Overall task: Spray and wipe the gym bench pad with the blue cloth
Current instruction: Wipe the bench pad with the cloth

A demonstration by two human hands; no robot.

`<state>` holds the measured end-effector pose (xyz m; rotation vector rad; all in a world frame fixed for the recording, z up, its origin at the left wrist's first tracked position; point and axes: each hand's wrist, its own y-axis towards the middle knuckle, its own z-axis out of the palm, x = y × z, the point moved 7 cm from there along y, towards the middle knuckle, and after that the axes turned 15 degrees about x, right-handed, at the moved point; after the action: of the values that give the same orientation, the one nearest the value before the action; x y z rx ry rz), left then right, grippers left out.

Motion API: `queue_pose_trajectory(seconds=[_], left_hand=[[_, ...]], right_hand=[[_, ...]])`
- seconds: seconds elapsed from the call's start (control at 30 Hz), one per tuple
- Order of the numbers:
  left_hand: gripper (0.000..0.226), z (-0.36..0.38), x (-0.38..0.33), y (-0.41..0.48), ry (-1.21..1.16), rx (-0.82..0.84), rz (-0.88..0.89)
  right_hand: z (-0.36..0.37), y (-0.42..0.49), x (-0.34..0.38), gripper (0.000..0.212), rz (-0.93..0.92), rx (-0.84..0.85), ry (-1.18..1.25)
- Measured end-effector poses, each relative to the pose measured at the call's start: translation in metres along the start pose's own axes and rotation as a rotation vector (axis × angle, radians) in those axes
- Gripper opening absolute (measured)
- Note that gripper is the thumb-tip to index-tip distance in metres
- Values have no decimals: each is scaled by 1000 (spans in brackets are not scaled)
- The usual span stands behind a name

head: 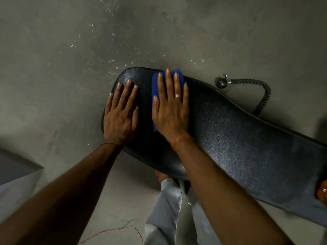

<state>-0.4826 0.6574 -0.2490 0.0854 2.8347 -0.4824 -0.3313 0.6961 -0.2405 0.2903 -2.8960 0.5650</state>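
Blue cloth [157, 85] flat under right hand [170, 110] fingers [169, 82], on bench pad [230, 131]

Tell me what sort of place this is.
Probably a gym: a black padded bench pad, a cable-machine rope attachment on the bare concrete floor.

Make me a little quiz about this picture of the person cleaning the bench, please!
1. True or false: the cloth is blue.
2. Which hand presses the cloth on the pad: A) left hand B) right hand?
3. Fill in: the black rope lies on the ____ beside the pad.

Key: 1 true. 2 B; the left hand lies flat on the bare pad beside it. 3 floor.
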Motion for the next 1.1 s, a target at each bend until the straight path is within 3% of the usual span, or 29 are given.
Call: queue_pose_trajectory(seconds=[0.1,0.33,0.43,0.6,0.87,1.0,1.1], left_hand=[[63,-2,1,0,6,14,-3],[69,-4,-12,0,68,78,-125],[67,-3,-46,12,-70,47,-207],[67,17,-85,21,52,58,-117],[68,20,-89,20,87,113,-39],[66,21,-89,22,92,102,-51],[66,22,-89,23,95,92,-60]], right_hand=[[0,-1,-2,64,38,-5,37],[54,-170,-23,73,-14,82,-27],[28,-115,-46,64,26,42,-15],[-16,0,-83,62,171,-46,66],[54,-177,-66,72,129,92,-63],[17,-101,-96,64,127,51,-35],[-15,-25,-127,61,235,-28,64]])
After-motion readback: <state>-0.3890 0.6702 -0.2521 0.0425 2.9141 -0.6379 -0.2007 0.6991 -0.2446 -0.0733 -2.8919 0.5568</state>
